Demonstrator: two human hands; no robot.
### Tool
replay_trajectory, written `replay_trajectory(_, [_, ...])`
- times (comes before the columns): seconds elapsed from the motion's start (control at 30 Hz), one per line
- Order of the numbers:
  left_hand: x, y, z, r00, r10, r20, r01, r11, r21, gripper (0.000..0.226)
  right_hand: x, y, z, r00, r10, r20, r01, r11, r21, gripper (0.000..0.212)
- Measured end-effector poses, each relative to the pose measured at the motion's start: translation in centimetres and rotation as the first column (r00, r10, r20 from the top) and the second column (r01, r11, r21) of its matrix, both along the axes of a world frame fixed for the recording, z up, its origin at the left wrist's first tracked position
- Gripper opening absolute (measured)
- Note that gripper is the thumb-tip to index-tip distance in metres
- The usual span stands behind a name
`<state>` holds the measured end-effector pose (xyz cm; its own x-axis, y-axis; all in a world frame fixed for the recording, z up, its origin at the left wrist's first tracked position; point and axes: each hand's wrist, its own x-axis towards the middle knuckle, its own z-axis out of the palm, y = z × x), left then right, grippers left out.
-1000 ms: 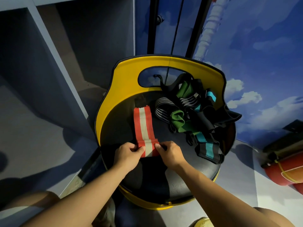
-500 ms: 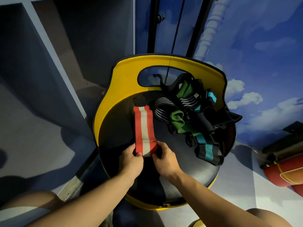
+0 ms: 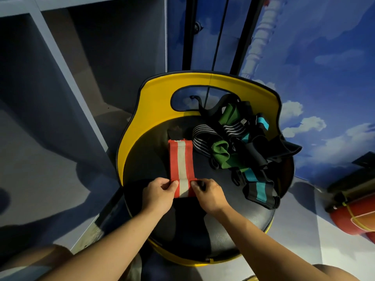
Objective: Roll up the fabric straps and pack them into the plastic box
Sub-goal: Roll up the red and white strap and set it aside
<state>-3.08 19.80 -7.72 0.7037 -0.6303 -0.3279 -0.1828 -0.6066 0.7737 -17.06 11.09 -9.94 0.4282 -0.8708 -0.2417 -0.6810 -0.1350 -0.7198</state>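
Head view: red fabric strap w/ a pale centre stripe [image 3: 181,165] lies flat at frame centre on a round black padded seat w/ yellow backrest [image 3: 205,230]. Left hand [image 3: 158,196] and right hand [image 3: 210,196] each pinch its near end, lower centre, fingers curled on the rolled edge. Tangled pile of black, green, teal & striped fabric straps [image 3: 241,147] sits centre-right on the seat, just beside the red one.

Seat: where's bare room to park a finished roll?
Bare black seat left of the red-and-white strap, up to the yellow backrest; also the near edge behind both wrists. Crowded on the right: the strap pile.
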Motion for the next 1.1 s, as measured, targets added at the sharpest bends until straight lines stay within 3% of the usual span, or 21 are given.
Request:
replay_trajectory(0.27, [-0.5,-0.6,-0.4,0.991,0.108,-0.077,-0.113,0.992,-0.057,0.032,0.6,0.8,0.3,0.959,-0.199,0.203,0.214,0.976,-0.052,0.021])
replay_trajectory(0.4, [-2.2,0.4,-1.3,0.983,0.051,-0.176,-0.065,0.995,-0.077,0.037,0.2,2.5,0.6,0.938,-0.239,0.249,0.211,0.968,0.136,0.014])
replay_trajectory(0.47, [-2.8,0.9,-1.6,0.984,0.013,-0.179,-0.027,0.997,-0.078,0.045,-0.1,2.9,0.5,0.944,-0.205,0.257,0.159,0.969,0.189,0.029])
replay_trajectory(0.57, [-2.9,1.3,-1.7,0.989,0.009,-0.148,-0.021,0.996,-0.081,0.048,-0.7,3.1,0.2,0.958,-0.164,0.236,0.132,0.981,0.145,0.037])
replay_trajectory(0.83, [-1.9,1.4,-1.2,0.989,-0.116,0.096,0.114,0.993,0.024,0.044,-1.4,2.2,0.9,0.993,0.008,0.117,-0.011,1.0,0.025,0.025])
replay_trajectory(1.0, [-0.2,-0.7,-1.1,0.998,-0.064,0.017,0.063,0.997,0.033,0.038,0.1,-0.1,0.8,0.999,0.016,0.042,-0.016,1.0,0.009,0.027])
replay_trajectory(1.1, [0.6,-1.9,-0.8,0.999,0.0,-0.045,0.0,1.0,0.003,0.037,0.9,-1.6,-0.2,1.0,-0.021,-0.016,0.019,0.989,-0.143,0.032])
